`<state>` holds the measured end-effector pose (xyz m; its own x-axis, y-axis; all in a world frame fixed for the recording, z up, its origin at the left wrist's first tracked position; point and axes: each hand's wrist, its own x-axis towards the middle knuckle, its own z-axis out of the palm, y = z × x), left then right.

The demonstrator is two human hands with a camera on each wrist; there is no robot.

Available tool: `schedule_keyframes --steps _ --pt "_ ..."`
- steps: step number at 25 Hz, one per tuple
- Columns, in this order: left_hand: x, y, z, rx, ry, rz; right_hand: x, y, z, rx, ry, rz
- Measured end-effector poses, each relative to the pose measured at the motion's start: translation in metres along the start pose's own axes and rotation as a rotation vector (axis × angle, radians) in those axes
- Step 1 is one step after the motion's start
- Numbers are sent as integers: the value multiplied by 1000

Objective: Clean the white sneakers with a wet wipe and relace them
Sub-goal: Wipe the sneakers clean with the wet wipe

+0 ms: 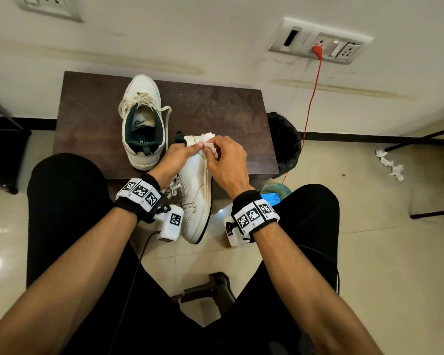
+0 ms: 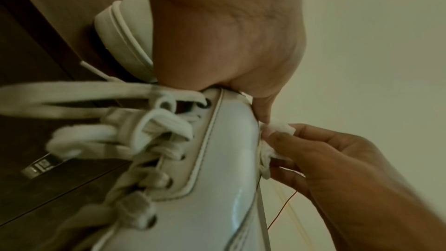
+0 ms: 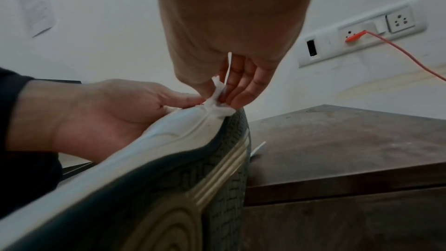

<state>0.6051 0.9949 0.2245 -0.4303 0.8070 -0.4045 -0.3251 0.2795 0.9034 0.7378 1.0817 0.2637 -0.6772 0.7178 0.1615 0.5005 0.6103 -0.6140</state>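
Note:
A white sneaker (image 1: 196,193) lies on its side, heel on the dark wooden table (image 1: 228,111), toe pointing toward me. My left hand (image 1: 176,157) grips its heel collar (image 2: 217,102), thumb on the upper. My right hand (image 1: 224,160) pinches a crumpled white wet wipe (image 1: 209,142) against the heel; the wipe (image 2: 277,140) (image 3: 217,106) bunches between its fingers. The sole's dark tread (image 3: 226,159) faces right. The second white sneaker (image 1: 141,121) stands upright on the table to the left, its laces loose.
A black-lined bin (image 1: 283,142) stands right of the table. A red cable (image 1: 310,103) runs from the wall socket (image 1: 318,47) down to the floor. Used crumpled wipes (image 1: 392,167) lie on the tiles at right. A wipe pack (image 1: 274,194) sits by my right knee.

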Motion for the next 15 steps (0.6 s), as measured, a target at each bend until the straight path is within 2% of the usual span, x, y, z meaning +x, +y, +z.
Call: schedule_keyframes --steps 2,6,10,13,15 --pt "0 0 0 -14 18 -4 -9 1 0 16 -13 0" --pt "7 -4 2 -13 71 -11 -46 3 -15 60 -192 92" --pt "16 -13 -2 32 86 -11 -9 1 -30 148 52 143" --pt "17 -13 -5 29 83 -6 16 1 -25 20 -22 96" --pt "17 -14 -6 25 87 -12 0 3 -16 18 -67 89"
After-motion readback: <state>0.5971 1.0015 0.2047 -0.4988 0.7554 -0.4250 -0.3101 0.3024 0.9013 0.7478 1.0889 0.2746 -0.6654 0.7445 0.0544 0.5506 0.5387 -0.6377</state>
